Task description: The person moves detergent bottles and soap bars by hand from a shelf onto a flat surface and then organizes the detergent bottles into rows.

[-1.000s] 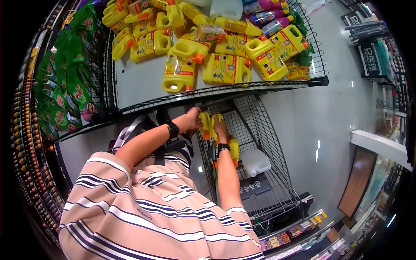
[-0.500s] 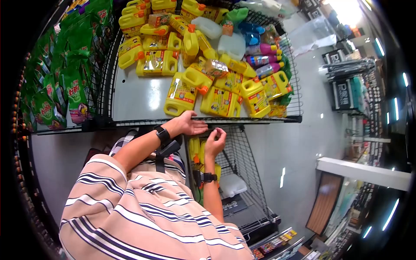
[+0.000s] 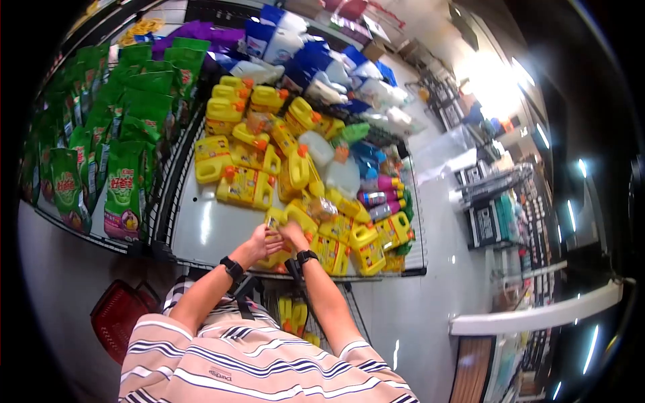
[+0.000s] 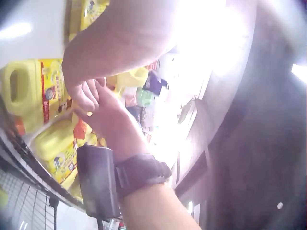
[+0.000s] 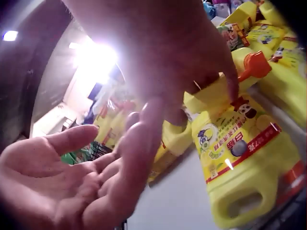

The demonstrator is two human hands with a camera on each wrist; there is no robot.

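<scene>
Many yellow detergent jugs with orange caps lie in the large wire bin, and both hands are over its near part. My left hand (image 3: 261, 244) has its palm turned up and fingers spread, holding nothing in the right wrist view. Beside it, my right hand (image 3: 293, 234) reaches down onto the jugs. One of its fingers overlaps a yellow jug (image 5: 242, 153) whose label faces up and whose handle points to the near edge. Another jug with an orange cap (image 5: 256, 66) lies behind it. I cannot tell whether the right hand grips one.
Green pouches (image 3: 123, 191) stand in the adjoining bin at left. Clear and purple bottles (image 3: 381, 198) lie at the bin's right; blue-and-white packs (image 3: 316, 67) are behind. A cart with yellow jugs (image 3: 293, 316) stands below the near rim, a red basket (image 3: 119, 321) on the floor at left.
Earlier both hands were down in the cart with yellow jugs. They came up from it, the right hand showing nothing held, and moved forward over the bin. The head view has tilted up.
</scene>
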